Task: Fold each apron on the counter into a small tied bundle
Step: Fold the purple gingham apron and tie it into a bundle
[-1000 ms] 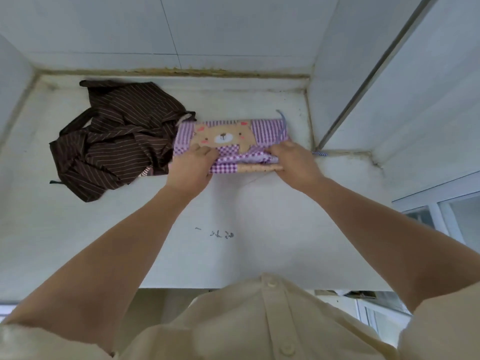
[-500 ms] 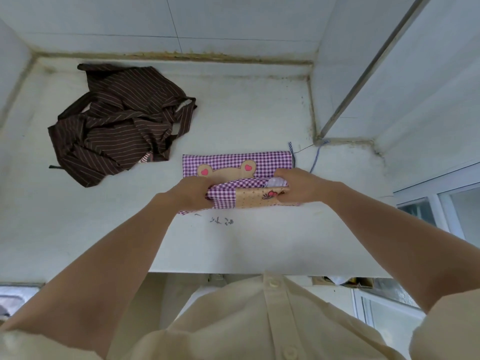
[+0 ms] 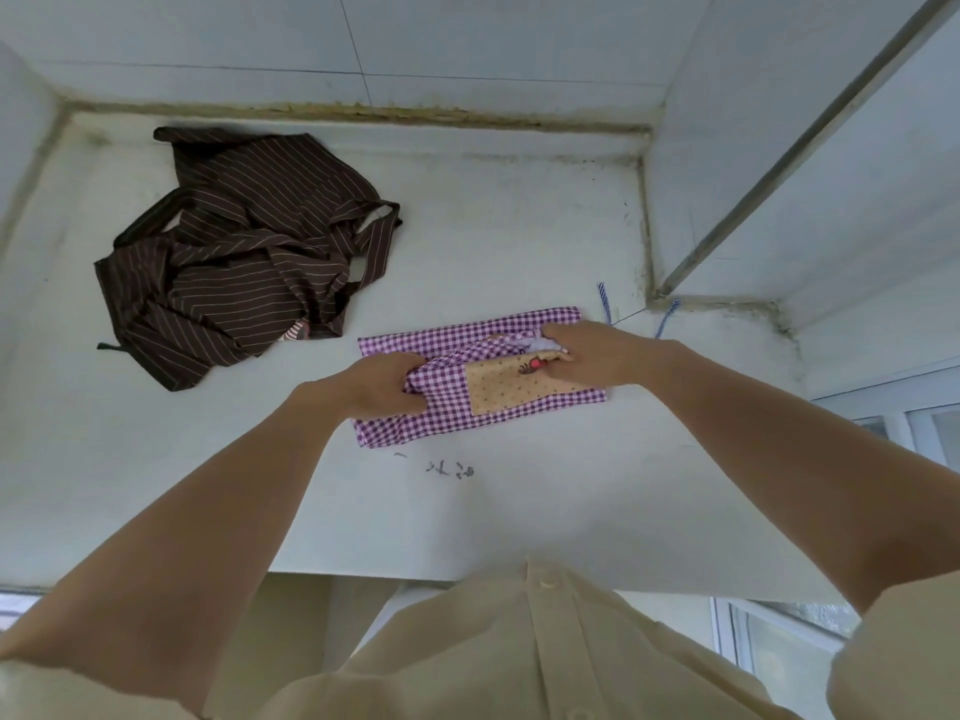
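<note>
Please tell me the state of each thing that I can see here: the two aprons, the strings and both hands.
Purple gingham apron: partly folded into a flat strip, not tied.
Brown striped apron: crumpled in a loose heap, unfolded.
Blue-and-white strings: loose on the counter, untied.
Left hand: grip closed on the gingham apron's left end.
Right hand: grip closed on its right end.

Matt checked cloth apron [image 3: 441,407]

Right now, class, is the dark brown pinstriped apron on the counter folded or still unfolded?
Unfolded. The dark brown pinstriped apron lies in a crumpled heap with its straps loose, apart from both hands, which grip the purple gingham apron.
</note>
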`<action>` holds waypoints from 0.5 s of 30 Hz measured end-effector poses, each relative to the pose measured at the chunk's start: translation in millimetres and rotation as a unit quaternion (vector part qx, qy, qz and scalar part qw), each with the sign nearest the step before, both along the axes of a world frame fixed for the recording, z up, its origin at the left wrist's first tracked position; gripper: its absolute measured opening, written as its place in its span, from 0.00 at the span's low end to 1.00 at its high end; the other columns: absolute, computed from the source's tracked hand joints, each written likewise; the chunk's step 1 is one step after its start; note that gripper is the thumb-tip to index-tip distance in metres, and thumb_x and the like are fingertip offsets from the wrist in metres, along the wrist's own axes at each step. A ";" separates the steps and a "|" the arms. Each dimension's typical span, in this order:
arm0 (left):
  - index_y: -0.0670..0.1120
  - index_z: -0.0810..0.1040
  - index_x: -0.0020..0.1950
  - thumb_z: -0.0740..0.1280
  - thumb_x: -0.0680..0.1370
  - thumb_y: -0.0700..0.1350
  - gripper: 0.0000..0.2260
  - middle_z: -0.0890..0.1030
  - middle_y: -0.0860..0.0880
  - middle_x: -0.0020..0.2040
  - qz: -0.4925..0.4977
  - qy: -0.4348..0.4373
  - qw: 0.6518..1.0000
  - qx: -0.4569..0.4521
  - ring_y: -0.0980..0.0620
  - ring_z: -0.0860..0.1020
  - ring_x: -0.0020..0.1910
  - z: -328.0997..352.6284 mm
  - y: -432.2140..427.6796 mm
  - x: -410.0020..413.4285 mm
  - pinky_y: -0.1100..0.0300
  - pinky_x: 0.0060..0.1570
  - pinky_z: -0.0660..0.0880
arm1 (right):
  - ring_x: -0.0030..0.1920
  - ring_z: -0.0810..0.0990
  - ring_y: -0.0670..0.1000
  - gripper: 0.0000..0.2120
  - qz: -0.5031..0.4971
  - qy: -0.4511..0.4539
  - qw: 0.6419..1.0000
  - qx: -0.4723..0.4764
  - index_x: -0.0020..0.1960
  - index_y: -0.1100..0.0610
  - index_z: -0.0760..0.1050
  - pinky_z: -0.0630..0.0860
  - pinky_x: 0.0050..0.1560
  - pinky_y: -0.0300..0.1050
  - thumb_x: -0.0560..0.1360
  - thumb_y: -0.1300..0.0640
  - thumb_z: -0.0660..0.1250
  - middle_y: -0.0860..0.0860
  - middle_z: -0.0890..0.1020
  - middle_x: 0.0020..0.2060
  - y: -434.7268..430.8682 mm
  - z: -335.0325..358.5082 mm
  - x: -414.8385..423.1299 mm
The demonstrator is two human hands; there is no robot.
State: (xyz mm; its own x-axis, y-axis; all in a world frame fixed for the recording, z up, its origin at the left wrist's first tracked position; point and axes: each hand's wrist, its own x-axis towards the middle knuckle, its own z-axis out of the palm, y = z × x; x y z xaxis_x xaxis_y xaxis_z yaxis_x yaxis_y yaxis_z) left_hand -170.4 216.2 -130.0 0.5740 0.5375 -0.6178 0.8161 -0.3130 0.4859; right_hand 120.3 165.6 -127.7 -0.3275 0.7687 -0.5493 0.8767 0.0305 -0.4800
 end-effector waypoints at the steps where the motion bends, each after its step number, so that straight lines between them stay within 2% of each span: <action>1: 0.47 0.74 0.63 0.68 0.77 0.45 0.15 0.77 0.50 0.56 0.015 0.001 1.000 -0.004 0.49 0.75 0.56 -0.2 4.5 -0.9 0.60 0.54 0.67 | 0.32 0.68 0.48 0.13 -0.023 0.008 1.000 -0.011 0.40 0.49 0.61 0.62 0.33 0.42 0.80 0.53 0.61 0.48 0.70 0.34 5.4 0.2 -0.9; 3: 0.47 0.75 0.63 0.68 0.77 0.45 0.15 0.76 0.50 0.58 0.075 -0.005 0.997 -0.017 0.49 0.73 0.58 -1.3 15.8 -2.6 0.58 0.57 0.67 | 0.35 0.70 0.50 0.09 -0.072 0.019 0.997 -0.026 0.42 0.51 0.64 0.64 0.34 0.43 0.80 0.54 0.60 0.50 0.71 0.36 17.4 -2.4 -1.6; 5: 0.47 0.75 0.60 0.69 0.77 0.45 0.13 0.76 0.49 0.58 0.142 -0.019 0.989 -0.041 0.47 0.74 0.59 -2.1 22.8 -4.4 0.54 0.57 0.69 | 0.37 0.72 0.52 0.05 -0.115 0.019 0.992 -0.042 0.49 0.55 0.68 0.66 0.35 0.44 0.80 0.54 0.59 0.52 0.74 0.40 22.5 -6.9 -1.4; 7: 0.46 0.74 0.59 0.69 0.77 0.46 0.12 0.76 0.47 0.58 0.183 -0.020 0.980 -0.070 0.46 0.74 0.58 -3.0 30.4 -4.4 0.53 0.55 0.70 | 0.36 0.73 0.51 0.08 -0.140 0.024 0.989 -0.048 0.53 0.58 0.68 0.67 0.33 0.43 0.80 0.54 0.60 0.53 0.75 0.43 27.0 -10.2 -1.0; 9: 0.46 0.74 0.59 0.68 0.78 0.48 0.12 0.76 0.47 0.57 0.189 0.006 0.980 -0.066 0.47 0.74 0.56 -3.1 35.2 -2.1 0.54 0.53 0.70 | 0.35 0.72 0.50 0.07 -0.153 0.035 0.987 -0.045 0.52 0.58 0.68 0.66 0.32 0.43 0.79 0.54 0.61 0.52 0.75 0.44 29.6 -12.5 -0.6; 11: 0.46 0.73 0.57 0.67 0.77 0.52 0.13 0.78 0.47 0.54 0.141 0.080 0.987 0.017 0.48 0.74 0.51 -4.0 37.2 2.1 0.55 0.49 0.71 | 0.35 0.71 0.49 0.07 -0.158 0.040 0.986 -0.046 0.52 0.59 0.68 0.65 0.32 0.42 0.79 0.55 0.62 0.51 0.74 0.43 31.1 -15.0 -1.1; 13: 0.46 0.72 0.58 0.67 0.76 0.52 0.15 0.78 0.47 0.52 0.096 0.123 0.972 0.175 0.48 0.75 0.49 -6.5 34.9 8.4 0.54 0.48 0.72 | 0.36 0.73 0.50 0.07 -0.160 0.039 0.985 -0.052 0.53 0.58 0.68 0.67 0.33 0.43 0.79 0.55 0.62 0.51 0.73 0.42 33.7 -17.0 -2.0; 15: 0.46 0.72 0.62 0.66 0.73 0.52 0.20 0.76 0.46 0.58 0.054 0.037 0.950 0.305 0.45 0.74 0.57 -13.2 33.1 18.2 0.51 0.59 0.70 | 0.37 0.74 0.51 0.08 -0.158 0.031 0.985 -0.059 0.53 0.58 0.68 0.67 0.33 0.43 0.79 0.54 0.62 0.50 0.73 0.41 37.5 -18.2 -1.6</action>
